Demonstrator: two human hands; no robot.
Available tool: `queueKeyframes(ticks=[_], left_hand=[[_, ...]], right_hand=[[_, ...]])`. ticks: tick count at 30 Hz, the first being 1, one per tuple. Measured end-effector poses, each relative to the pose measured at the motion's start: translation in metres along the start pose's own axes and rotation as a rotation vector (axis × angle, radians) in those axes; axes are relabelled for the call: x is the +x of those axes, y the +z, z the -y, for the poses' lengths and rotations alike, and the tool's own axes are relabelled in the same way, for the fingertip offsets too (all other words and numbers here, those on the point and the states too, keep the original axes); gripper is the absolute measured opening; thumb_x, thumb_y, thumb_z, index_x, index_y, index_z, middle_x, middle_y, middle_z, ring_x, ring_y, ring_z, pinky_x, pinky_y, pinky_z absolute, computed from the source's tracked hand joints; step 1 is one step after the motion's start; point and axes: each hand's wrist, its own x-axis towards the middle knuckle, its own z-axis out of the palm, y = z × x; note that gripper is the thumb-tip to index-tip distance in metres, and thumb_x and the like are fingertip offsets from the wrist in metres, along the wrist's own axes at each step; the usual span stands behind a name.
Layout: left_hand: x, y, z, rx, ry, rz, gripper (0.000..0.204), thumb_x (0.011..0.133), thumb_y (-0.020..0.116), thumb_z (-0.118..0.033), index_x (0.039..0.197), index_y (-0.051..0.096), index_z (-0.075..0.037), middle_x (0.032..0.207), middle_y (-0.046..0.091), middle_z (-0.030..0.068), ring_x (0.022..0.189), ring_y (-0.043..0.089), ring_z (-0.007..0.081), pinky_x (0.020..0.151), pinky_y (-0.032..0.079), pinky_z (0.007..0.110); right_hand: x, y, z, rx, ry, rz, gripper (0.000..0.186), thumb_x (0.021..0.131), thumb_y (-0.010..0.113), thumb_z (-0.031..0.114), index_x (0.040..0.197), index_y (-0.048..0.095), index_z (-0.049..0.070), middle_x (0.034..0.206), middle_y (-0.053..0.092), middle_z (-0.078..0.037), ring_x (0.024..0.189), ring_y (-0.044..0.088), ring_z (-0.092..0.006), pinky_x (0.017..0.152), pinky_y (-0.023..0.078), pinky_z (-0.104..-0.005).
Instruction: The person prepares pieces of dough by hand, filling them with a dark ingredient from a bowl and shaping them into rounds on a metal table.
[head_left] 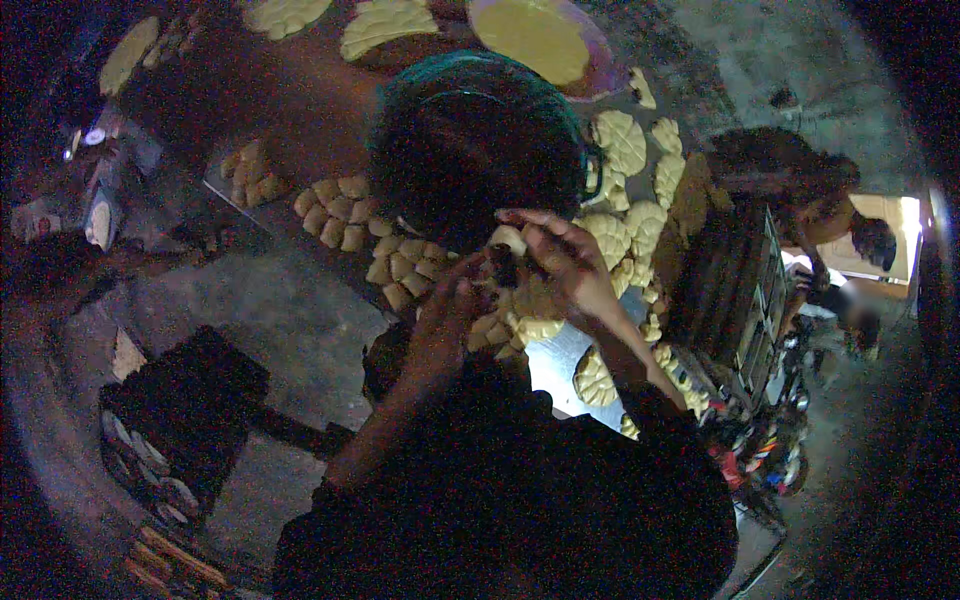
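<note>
In front of me stands a large, deep pot (478,150) with a teal rim, its inside very dark. At its near edge my right hand (572,262) is closed, pinching a small pale dough piece (508,238). A dark lump (503,264), perhaps filling, shows against the dough. My left hand (450,305) is raised close beside it with bent fingers, seemingly gripping the same dough from the left. The fingertips are partly shadowed. Small dough pieces (405,265) lie in rows left of the hands. Flattened, scored-looking dough rounds (620,140) overlap along the right.
A wide basin (535,45) holding something yellow sits at the far side, near more dough slabs (388,28). A bright metal surface (555,365) shows below my right wrist. People (840,205) are at the right, beyond a slatted dark rack (735,290). A dark stool-like object (190,400) stands at left.
</note>
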Motion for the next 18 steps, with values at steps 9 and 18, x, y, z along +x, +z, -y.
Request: queueKeyframes(ticks=[9, 18], left_hand=[[-0.030, 0.105, 0.030, -0.140, 0.061, 0.105, 0.050, 0.101, 0.046, -0.042, 0.132, 0.048, -0.002, 0.120, 0.059, 0.0105, 0.109, 0.059, 0.0216, 0.089, 0.049, 0.035], [-0.068, 0.194, 0.138, -0.036, 0.375, 0.226, 0.034, 0.092, 0.063, -0.011, 0.124, 0.060, 0.001, 0.137, 0.052, 0.0152, 0.127, 0.050, 0.0265, 0.110, 0.037, 0.041]], right_hand=[[-0.122, -0.085, -0.040, 0.198, -0.258, -0.089, 0.047, 0.087, 0.074, 0.015, 0.127, 0.055, 0.000, 0.114, 0.066, -0.009, 0.103, 0.063, -0.0156, 0.088, 0.050, -0.0301], [-0.252, -0.146, -0.049, -0.414, -0.698, -0.334, 0.029, 0.077, 0.073, -0.003, 0.106, 0.071, 0.000, 0.121, 0.063, -0.017, 0.102, 0.067, -0.0296, 0.084, 0.054, -0.0337]])
